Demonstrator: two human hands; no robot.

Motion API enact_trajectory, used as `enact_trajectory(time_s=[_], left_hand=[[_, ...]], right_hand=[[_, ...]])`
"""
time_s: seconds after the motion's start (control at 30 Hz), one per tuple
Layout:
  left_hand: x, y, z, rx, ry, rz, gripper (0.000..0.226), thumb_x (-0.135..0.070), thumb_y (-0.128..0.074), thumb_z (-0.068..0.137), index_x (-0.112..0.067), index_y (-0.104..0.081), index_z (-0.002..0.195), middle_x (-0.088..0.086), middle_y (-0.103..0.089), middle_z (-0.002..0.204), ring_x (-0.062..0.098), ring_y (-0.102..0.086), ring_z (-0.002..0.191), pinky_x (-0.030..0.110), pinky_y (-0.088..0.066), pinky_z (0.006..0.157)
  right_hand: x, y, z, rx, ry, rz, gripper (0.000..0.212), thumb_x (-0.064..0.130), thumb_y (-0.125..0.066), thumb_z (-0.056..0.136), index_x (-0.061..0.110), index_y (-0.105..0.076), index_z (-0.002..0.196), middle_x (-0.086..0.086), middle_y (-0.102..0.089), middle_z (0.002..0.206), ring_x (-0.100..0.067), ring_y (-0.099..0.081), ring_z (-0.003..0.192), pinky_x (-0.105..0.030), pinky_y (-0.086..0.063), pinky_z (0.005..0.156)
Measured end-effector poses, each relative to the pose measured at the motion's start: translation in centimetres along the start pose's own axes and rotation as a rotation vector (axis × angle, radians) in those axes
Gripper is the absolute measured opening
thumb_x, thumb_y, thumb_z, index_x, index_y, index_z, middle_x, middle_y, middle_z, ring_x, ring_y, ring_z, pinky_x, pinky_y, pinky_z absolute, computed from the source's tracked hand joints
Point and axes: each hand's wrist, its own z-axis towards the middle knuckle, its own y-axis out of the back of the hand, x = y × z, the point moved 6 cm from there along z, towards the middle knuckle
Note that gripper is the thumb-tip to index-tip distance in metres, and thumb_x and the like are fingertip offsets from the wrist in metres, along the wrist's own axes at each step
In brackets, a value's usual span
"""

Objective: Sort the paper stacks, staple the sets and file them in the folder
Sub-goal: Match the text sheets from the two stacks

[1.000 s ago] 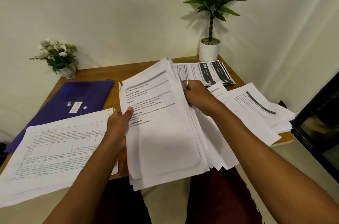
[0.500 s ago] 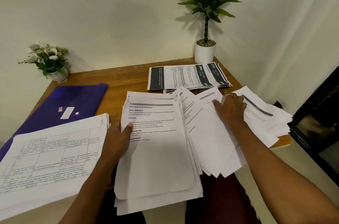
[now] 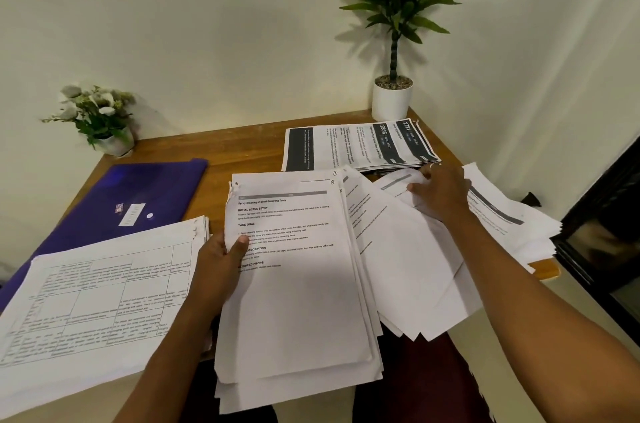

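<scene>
Stack lowered flat since a second ago; right grip (image 3: 441, 195) swung out rightward. Left grip (image 3: 218, 260) pinches "Spray Cleaning" stack (image 3: 294, 284) at its left edge, thumb on top, steadying it for sorting. Right grip's fingers curl round top of fanned sheets (image 3: 408, 266), likely separating them toward right pile (image 3: 512, 225). Purple folder (image 3: 138, 201) lies shut on table (image 3: 242, 149), left of my left grip.

We get soft, warm, rather dim light. The tall plant (image 3: 398, 0) throws a blurred shadow leftward onto the wall (image 3: 207, 24). A faint sheen sits on the purple folder (image 3: 138, 187), and shade dulls the near end of the middle paper stack (image 3: 294, 301). Fine print smears; the wide lens bows the table (image 3: 242, 145) edges.
</scene>
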Motion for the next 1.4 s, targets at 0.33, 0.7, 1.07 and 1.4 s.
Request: enact_trajectory(time_s=[0.33, 0.7, 1.07, 1.4], left_hand=[[0.4, 0.0, 0.2, -0.014, 0.016, 0.003, 0.028, -0.027, -0.055, 0.103, -0.012, -0.059, 0.126, 0.0, -0.067, 0.106, 0.006, -0.065, 0.081, 0.017, -0.048, 0.065], [-0.1, 0.3, -0.2, -0.041, 0.019, -0.084, 0.036, -0.024, -0.053, 0.104, -0.009, -0.057, 0.137, -0.001, -0.063, 0.116, -0.001, -0.059, 0.084, 0.014, -0.044, 0.067], [0.3, 0.5, -0.2, -0.029, 0.06, -0.181, 0.032, -0.026, -0.054, 0.104, -0.015, -0.059, 0.133, 0.0, -0.069, 0.112, 0.008, -0.068, 0.089, 0.022, -0.054, 0.069], [0.6, 1.1, -0.2, -0.074, 0.095, -0.264, 0.039, -0.029, -0.05, 0.105, -0.01, -0.055, 0.139, 0.003, -0.062, 0.123, 0.019, -0.06, 0.103, 0.025, -0.046, 0.083]], right_hand=[[-1.9, 1.4, -1.4, 0.357, -0.079, -0.089, 0.064, 0.025, -0.086, 0.08, 0.009, -0.05, 0.13, -0.016, -0.061, 0.132, -0.034, -0.058, 0.115, -0.034, -0.041, 0.087], [-0.6, 6.6, 0.4, -0.01, -0.031, 0.127, 0.031, 0.031, -0.072, 0.093, 0.005, -0.07, 0.109, -0.016, -0.072, 0.106, -0.035, -0.066, 0.095, -0.031, -0.044, 0.075], [5.7, 12.0, -3.0, -0.461, 0.178, 0.166, 0.025, 0.023, -0.059, 0.103, 0.011, -0.073, 0.12, -0.012, -0.075, 0.114, -0.032, -0.07, 0.1, -0.028, -0.047, 0.078], [10.8, 12.8, -4.9, -0.475, 0.435, 0.582, 0.022, 0.012, -0.065, 0.096, 0.014, -0.076, 0.115, 0.006, -0.074, 0.108, 0.002, -0.066, 0.099, -0.011, -0.049, 0.091]])
